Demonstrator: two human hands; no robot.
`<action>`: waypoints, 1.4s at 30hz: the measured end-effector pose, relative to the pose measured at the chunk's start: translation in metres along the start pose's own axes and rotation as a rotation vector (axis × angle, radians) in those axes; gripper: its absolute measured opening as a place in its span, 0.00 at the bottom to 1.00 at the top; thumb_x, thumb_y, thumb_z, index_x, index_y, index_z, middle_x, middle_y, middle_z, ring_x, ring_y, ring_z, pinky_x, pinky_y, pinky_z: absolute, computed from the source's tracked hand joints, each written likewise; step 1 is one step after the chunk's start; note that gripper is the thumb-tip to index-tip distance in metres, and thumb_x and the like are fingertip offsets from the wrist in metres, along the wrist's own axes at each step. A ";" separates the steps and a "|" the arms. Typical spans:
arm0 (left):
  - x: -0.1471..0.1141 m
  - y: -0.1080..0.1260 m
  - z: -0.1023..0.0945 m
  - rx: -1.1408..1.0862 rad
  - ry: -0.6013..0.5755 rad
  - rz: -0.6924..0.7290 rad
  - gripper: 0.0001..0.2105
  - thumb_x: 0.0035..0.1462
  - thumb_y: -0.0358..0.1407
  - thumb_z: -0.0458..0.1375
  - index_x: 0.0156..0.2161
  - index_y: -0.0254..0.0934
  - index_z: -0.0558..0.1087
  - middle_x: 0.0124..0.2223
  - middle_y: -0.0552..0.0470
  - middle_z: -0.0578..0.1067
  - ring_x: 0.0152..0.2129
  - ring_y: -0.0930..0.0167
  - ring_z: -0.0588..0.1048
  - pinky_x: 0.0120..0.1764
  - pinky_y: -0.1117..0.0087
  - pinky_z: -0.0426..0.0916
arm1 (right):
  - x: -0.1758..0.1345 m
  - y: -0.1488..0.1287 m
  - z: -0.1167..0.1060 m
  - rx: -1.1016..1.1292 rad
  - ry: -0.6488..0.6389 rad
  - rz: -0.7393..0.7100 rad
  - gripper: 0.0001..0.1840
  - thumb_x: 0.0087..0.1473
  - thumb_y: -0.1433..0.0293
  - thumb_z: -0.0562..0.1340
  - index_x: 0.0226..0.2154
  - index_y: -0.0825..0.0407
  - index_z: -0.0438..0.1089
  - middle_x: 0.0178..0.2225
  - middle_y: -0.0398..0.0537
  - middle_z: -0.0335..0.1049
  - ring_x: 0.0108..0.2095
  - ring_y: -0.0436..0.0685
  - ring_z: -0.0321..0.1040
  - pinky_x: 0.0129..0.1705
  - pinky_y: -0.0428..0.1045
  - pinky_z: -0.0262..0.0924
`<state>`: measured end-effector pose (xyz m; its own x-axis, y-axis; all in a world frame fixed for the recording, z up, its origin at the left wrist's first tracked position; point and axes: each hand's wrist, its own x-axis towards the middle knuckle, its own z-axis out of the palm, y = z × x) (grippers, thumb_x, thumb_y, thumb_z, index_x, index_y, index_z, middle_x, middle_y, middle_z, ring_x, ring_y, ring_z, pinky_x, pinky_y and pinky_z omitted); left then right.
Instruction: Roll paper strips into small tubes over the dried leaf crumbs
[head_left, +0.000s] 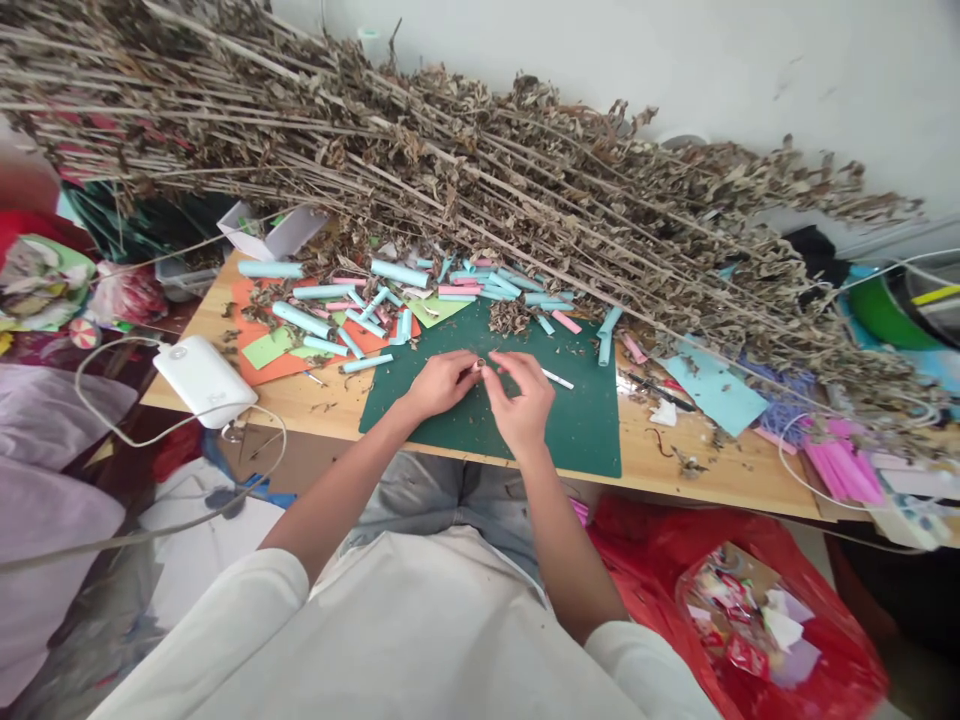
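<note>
Over the green cutting mat [577,430], my left hand [444,382] and my right hand [523,400] meet at the fingertips. Pinched between them is a small rolled paper tube [479,364], its round end showing; its colour is hard to make out. A thin white stick, perhaps a pen [557,379], lies on the mat beside my right hand. Beyond my hands lies a heap of blue paper tubes [400,272] and pink paper tubes [566,321]. Crumbled dry leaves [510,316] are scattered among them.
Long dried leafy stalks [450,180] stretch across the back of the table [300,408]. At the left edge sits a white power bank [206,380] with a cable. Blue paper [712,385] lies right. A red bag of rubbish [637,560] is below the right front edge.
</note>
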<state>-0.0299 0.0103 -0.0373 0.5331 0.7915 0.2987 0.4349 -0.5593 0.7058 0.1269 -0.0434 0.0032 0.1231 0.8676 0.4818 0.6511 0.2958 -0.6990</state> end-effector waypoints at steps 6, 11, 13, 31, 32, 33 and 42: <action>0.001 0.006 -0.002 0.008 0.007 -0.022 0.18 0.68 0.44 0.46 0.36 0.35 0.73 0.35 0.47 0.75 0.33 0.68 0.74 0.38 0.70 0.65 | 0.024 0.050 -0.022 -0.470 -0.220 0.032 0.09 0.58 0.69 0.61 0.40 0.53 0.75 0.39 0.55 0.72 0.42 0.61 0.66 0.44 0.55 0.62; 0.000 0.011 -0.007 0.008 -0.018 -0.076 0.18 0.69 0.46 0.44 0.43 0.38 0.71 0.34 0.50 0.75 0.31 0.69 0.74 0.36 0.71 0.64 | 0.029 0.058 -0.024 -0.611 -0.392 0.012 0.06 0.60 0.73 0.57 0.35 0.55 0.70 0.39 0.59 0.70 0.43 0.62 0.63 0.41 0.54 0.57; -0.001 0.011 -0.008 0.008 -0.036 -0.076 0.17 0.69 0.45 0.44 0.43 0.38 0.70 0.35 0.51 0.75 0.31 0.70 0.74 0.36 0.72 0.63 | 0.031 0.046 -0.027 -0.426 -0.321 0.054 0.07 0.62 0.72 0.54 0.38 0.54 0.67 0.36 0.55 0.70 0.39 0.60 0.63 0.40 0.52 0.56; -0.002 0.004 -0.004 -0.011 -0.018 -0.007 0.17 0.69 0.45 0.46 0.35 0.36 0.68 0.32 0.53 0.72 0.29 0.72 0.69 0.34 0.73 0.60 | 0.063 -0.046 0.002 1.286 -0.038 0.187 0.32 0.59 0.50 0.54 0.13 0.49 0.44 0.14 0.36 0.38 0.15 0.46 0.36 0.19 0.48 0.36; -0.002 0.004 -0.004 -0.007 -0.020 -0.008 0.17 0.69 0.45 0.46 0.34 0.36 0.68 0.31 0.53 0.72 0.29 0.72 0.69 0.34 0.73 0.60 | 0.062 -0.045 0.004 1.280 -0.041 0.196 0.32 0.58 0.50 0.54 0.13 0.49 0.44 0.14 0.36 0.38 0.15 0.46 0.36 0.19 0.48 0.36; -0.002 0.004 -0.004 -0.002 -0.023 -0.009 0.18 0.69 0.46 0.46 0.35 0.36 0.68 0.31 0.53 0.72 0.29 0.72 0.70 0.34 0.73 0.60 | 0.060 -0.044 0.007 1.276 -0.045 0.204 0.32 0.57 0.49 0.55 0.13 0.49 0.45 0.14 0.36 0.38 0.15 0.46 0.36 0.20 0.48 0.36; -0.002 0.003 -0.003 0.003 -0.016 -0.032 0.17 0.69 0.46 0.46 0.38 0.36 0.70 0.34 0.51 0.74 0.32 0.69 0.73 0.35 0.72 0.62 | 0.062 -0.040 0.019 1.302 -0.109 0.269 0.32 0.55 0.51 0.57 0.12 0.49 0.45 0.13 0.35 0.38 0.15 0.46 0.36 0.20 0.48 0.34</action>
<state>-0.0322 0.0079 -0.0336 0.5309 0.8047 0.2658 0.4538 -0.5348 0.7127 0.0939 0.0059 0.0512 0.0342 0.9680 0.2485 -0.5766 0.2222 -0.7863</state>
